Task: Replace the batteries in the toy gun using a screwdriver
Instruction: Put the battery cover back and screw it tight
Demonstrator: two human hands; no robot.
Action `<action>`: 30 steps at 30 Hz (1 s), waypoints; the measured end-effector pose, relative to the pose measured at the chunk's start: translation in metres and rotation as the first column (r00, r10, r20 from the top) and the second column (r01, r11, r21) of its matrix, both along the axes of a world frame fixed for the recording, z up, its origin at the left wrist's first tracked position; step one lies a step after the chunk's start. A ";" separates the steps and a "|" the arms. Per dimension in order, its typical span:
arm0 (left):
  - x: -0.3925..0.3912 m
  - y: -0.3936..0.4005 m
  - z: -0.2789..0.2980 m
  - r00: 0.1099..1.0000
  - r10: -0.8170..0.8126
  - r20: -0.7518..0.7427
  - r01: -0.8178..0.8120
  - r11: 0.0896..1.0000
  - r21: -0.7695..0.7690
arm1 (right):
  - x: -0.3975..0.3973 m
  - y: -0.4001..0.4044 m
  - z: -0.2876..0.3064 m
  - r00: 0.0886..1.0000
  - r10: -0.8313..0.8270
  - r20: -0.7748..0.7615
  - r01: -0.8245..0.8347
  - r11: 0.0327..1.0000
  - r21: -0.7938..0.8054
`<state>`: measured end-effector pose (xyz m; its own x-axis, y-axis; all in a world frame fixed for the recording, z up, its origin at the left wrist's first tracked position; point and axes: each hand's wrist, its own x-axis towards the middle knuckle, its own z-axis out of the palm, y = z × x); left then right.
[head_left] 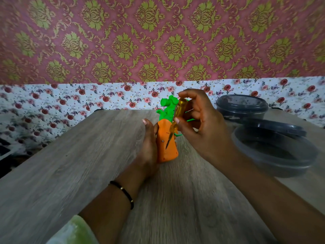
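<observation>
An orange and green toy gun stands on end in the middle of the wooden table, its green part pointing away from me. My left hand holds its orange body from the left side. My right hand pinches a screwdriver with a clear yellow handle. The metal tip of the screwdriver touches the orange body near a small screw. The far side of the toy is hidden.
A dark round container stands at the back right of the table. In front of it lie a dark lid and a clear round tub. A flowered cloth lines the wall behind the table.
</observation>
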<state>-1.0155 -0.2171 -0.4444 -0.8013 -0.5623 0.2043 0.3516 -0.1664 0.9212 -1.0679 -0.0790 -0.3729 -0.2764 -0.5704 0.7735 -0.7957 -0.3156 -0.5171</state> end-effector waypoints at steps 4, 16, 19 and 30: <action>-0.002 -0.005 -0.005 0.999 -0.001 0.033 0.000 1.000 0.011 | 0.002 0.000 -0.003 0.999 -0.026 -0.046 0.023 0.998 -0.053; -0.003 -0.004 -0.004 0.998 0.030 0.054 -0.031 0.999 0.033 | -0.002 -0.003 -0.007 0.997 -0.005 -0.074 -0.003 0.995 -0.104; -0.003 -0.005 -0.005 0.998 0.018 0.062 -0.020 0.999 0.038 | -0.002 -0.003 -0.007 0.997 -0.005 -0.078 -0.002 0.996 -0.088; -0.005 -0.006 -0.006 0.996 0.033 0.081 -0.039 0.996 0.075 | -0.005 0.002 -0.003 0.982 -0.128 -0.140 0.125 0.992 -0.025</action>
<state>-1.0205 -0.2232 -0.4504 -0.7924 -0.6025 0.0961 0.2848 -0.2260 0.9316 -1.0729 -0.0769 -0.3757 -0.2327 -0.5251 0.8186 -0.8944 -0.2150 -0.3922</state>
